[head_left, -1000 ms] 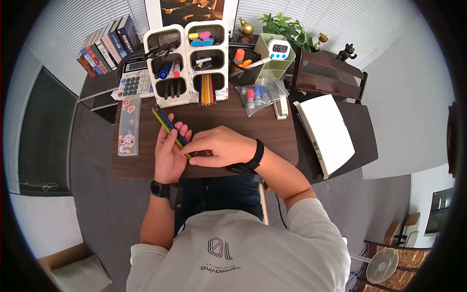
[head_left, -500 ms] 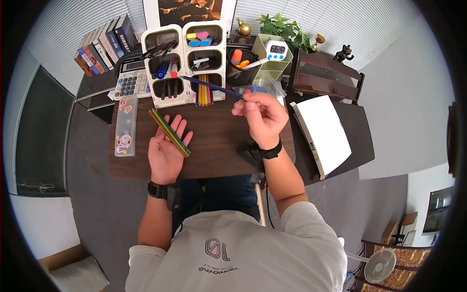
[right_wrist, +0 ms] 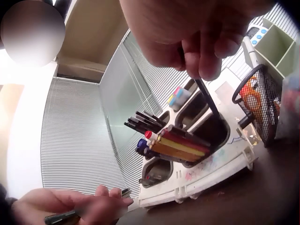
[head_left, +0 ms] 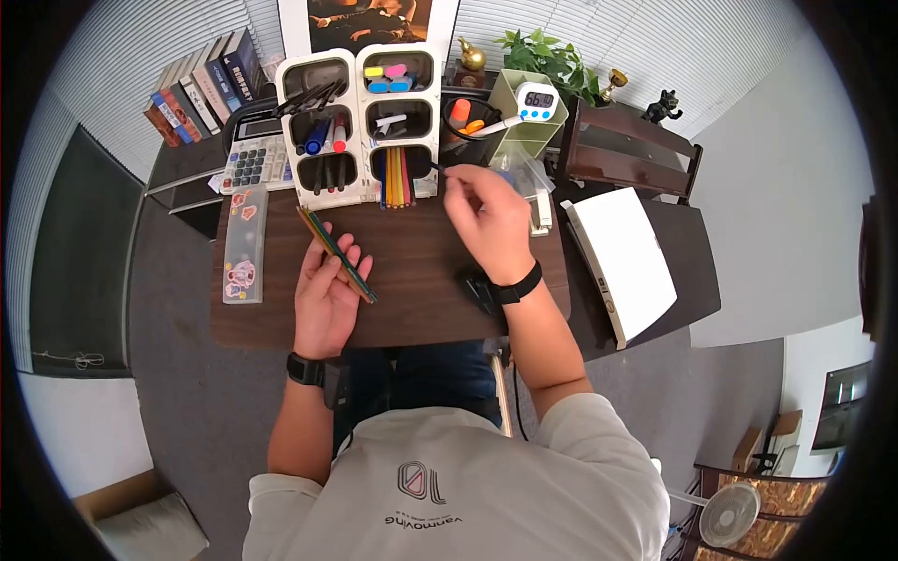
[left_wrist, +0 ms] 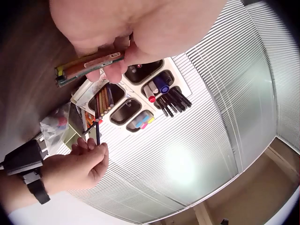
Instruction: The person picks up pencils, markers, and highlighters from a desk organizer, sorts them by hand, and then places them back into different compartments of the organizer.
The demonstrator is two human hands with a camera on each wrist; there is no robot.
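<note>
My left hand (head_left: 325,304) holds several coloured pencils (head_left: 339,257), green and orange-brown among them, with the thumb lying across them, above the desk's left part. My right hand (head_left: 491,224) pinches a dark pencil (right_wrist: 209,101) by one end. Its far end reaches into the lower right compartment of the white organizer (head_left: 356,117). Other coloured pencils (head_left: 397,178), blue, yellow and red, stand leaning in that same compartment. In the left wrist view, the right hand (left_wrist: 84,164) shows beyond the organizer's pencils, with the dark pencil (left_wrist: 97,133) pointing at them.
Markers (head_left: 325,136), black pens and highlighters (head_left: 387,79) fill other compartments. A mesh cup (head_left: 465,145), a clear bag (head_left: 519,168) and a stapler (head_left: 542,217) are right of the organizer. A pencil case (head_left: 245,248) and calculator (head_left: 257,166) lie left. A white box (head_left: 625,266) stands farther right.
The right hand took a dark blue pencil out of the left hand's bundle, moved right, then forward to the organizer with it. The left hand opened somewhat, then its thumb came back over the pencils.
</note>
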